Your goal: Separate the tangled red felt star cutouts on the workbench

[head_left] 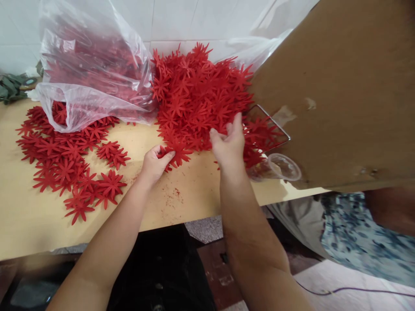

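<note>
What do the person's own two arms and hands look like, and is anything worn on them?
The left hand and right hand are ungloved. Both forearms are bare, with no sleeve in view. No watch, bracelet, cable or marking shows on either wrist. Some fingers are partly hidden, so I cannot rule out rings.
</note>
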`<state>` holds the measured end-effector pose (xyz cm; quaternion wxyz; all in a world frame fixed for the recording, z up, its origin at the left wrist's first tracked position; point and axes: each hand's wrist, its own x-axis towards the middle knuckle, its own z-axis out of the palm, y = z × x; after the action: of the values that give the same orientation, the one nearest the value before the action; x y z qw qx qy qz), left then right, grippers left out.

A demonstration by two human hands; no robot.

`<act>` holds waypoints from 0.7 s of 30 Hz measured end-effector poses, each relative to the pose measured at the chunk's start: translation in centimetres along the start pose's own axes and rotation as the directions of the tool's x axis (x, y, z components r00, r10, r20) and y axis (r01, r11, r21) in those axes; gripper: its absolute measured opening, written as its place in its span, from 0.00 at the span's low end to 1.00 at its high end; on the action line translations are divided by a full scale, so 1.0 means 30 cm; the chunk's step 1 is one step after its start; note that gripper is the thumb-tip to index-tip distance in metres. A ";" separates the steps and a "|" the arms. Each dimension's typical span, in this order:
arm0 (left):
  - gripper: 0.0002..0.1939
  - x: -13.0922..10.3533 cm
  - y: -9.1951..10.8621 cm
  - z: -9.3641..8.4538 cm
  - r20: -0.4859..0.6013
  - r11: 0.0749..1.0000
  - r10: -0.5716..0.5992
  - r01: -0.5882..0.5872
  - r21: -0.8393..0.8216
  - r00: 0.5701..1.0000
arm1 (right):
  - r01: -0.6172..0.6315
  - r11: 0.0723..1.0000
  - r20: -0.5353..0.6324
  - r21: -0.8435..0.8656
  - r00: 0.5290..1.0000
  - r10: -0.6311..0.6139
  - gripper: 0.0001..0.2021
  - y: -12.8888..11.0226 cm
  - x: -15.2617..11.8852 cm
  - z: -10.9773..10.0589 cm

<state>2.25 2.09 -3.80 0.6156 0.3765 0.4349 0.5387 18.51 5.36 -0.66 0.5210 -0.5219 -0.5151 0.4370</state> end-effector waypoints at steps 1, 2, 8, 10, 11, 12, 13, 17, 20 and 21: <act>0.08 -0.001 0.000 0.000 0.001 1.000 0.007 -0.007 0.002 1.000 | 0.000 1.000 0.019 -0.007 1.000 0.001 0.15 0.004 -0.019 0.022; 0.09 -0.001 0.002 0.000 0.002 1.000 0.014 -0.014 0.001 1.000 | -0.001 1.000 0.038 -0.013 0.999 0.001 0.16 0.010 -0.039 0.044; 0.13 -0.006 0.018 0.002 0.023 1.000 0.000 -0.001 0.019 1.000 | 0.002 1.000 0.147 -0.026 0.989 0.002 0.16 0.034 -0.109 0.128; 0.11 -0.007 0.020 0.002 0.014 0.999 0.021 -0.022 0.041 1.000 | -0.020 1.000 0.133 0.007 0.991 0.019 0.16 0.038 -0.104 0.123; 0.10 -0.007 0.020 0.002 0.009 0.998 0.027 -0.027 0.050 1.000 | -0.032 0.999 0.106 0.024 0.994 0.030 0.15 0.042 -0.098 0.115; 0.10 -0.007 0.020 0.002 0.005 0.998 0.025 -0.025 0.058 1.000 | -0.045 0.998 0.068 0.039 0.997 0.043 0.14 0.047 -0.090 0.104; 0.09 -0.007 0.018 0.002 0.000 0.998 0.019 -0.019 0.064 1.000 | -0.053 0.997 0.024 0.049 0.998 0.052 0.14 0.054 -0.079 0.091; 0.09 -0.001 0.006 0.000 -0.032 0.998 0.035 -0.033 0.061 0.999 | -0.027 0.998 -0.142 0.053 0.989 0.034 0.11 0.091 -0.024 0.016; 0.07 0.005 -0.004 0.000 -0.032 0.997 0.054 -0.052 0.060 0.998 | 0.107 0.979 -0.311 -0.175 0.937 -0.158 0.19 0.095 0.003 -0.033; 0.07 0.006 -0.005 0.001 -0.028 0.997 0.053 -0.051 0.063 0.998 | 0.140 0.948 -0.344 -0.287 0.908 -0.238 0.23 0.086 0.000 -0.040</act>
<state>2.33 2.26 -3.97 0.5827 0.3985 0.4506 0.5465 19.91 5.44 -3.15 0.5782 -0.6054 -0.5065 0.2063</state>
